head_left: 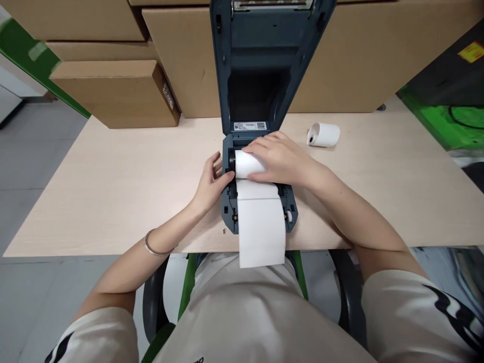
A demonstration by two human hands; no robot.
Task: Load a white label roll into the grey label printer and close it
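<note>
A dark blue-grey printer [228, 212] stands on the table with its lid [223, 65] raised. Inside lies a white label roll [247, 164], and its paper strip [261, 232] runs out over the printer's front and past the table edge. My right hand [282, 157] rests on the right part of the roll, fingers curved round it. At the printer's left side is my left hand [212, 182], its thumb on the rim near the roll's left end and its fingers apart, holding nothing.
A small white roll [324, 135] lies on the table [143, 176] at the back right. Cardboard boxes [117, 96] line the back edge. A black bin-like object [446, 70] and green surface [427, 113] are at the far right.
</note>
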